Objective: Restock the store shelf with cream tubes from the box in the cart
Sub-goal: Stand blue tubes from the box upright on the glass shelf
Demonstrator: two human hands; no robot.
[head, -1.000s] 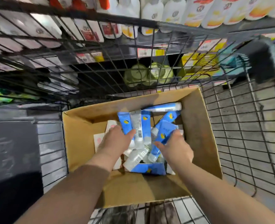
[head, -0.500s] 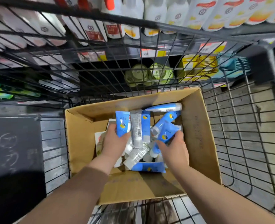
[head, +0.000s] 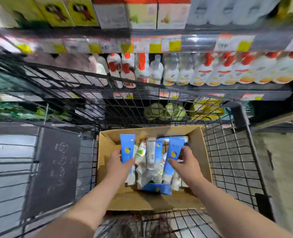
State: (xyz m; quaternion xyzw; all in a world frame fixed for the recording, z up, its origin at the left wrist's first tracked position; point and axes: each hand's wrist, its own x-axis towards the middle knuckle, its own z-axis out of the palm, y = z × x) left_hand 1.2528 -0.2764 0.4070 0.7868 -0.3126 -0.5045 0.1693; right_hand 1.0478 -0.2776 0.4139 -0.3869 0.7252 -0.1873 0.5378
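Note:
An open cardboard box [head: 201,152] sits in the black wire cart [head: 228,152] and holds several blue and white cream tubes [head: 152,176]. My left hand [head: 118,166] grips a blue cream tube [head: 127,147] upright above the box's left side. A second blue tube [head: 173,155] stands over the right side of the pile, with my right hand [head: 188,159] closed around it. Another blue tube [head: 157,188] lies flat at the box's near end.
Store shelves [head: 176,90] rise behind the cart with white bottles [head: 202,73], boxed goods [head: 142,12] above and green packs [head: 164,110] below. Price labels [head: 142,44] line the shelf edges. A dark board [head: 56,169] with chalk marks stands left of the cart.
Both hands closed on a blue tube each and lifted them up out of the pile. The view tilted upward, bringing more of the shelves into sight.

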